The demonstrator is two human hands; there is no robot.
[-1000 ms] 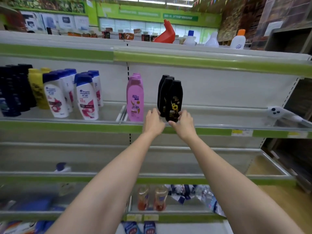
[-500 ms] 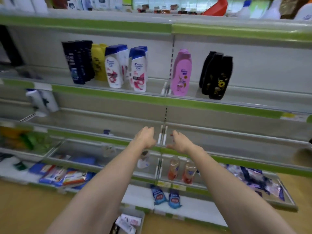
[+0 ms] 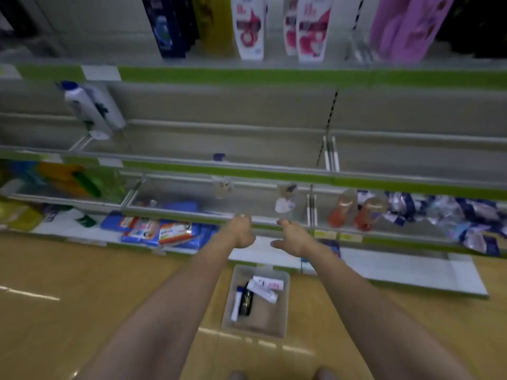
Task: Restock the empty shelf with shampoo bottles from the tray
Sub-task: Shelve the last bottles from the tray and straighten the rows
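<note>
Both arms stretched out low, center frame, blurry. Left hand (image 3: 239,232) loosely curled, holding nothing. Right hand (image 3: 291,235) spread, fingers apart, holding nothing. Hands near each other, not touching, both above the tray (image 3: 284,305).

Tray sits on the wood floor (image 3: 82,297), lower center, just in front of the bottom shelf. Inside it: a black bottle (image 3: 245,300), a white bottle (image 3: 236,304) beside it, and white-pink tubes (image 3: 267,287) at the far end. Near half of the tray is bare.

Top of frame: top shelf (image 3: 274,75) stocked with dark blue, yellow, white-red and pink bottles (image 3: 403,26). Middle shelf (image 3: 247,144) mostly bare, one white bottle with blue cap at upper left, tilted. Orange bottles (image 3: 356,209) on lower shelf, right of center.
</note>
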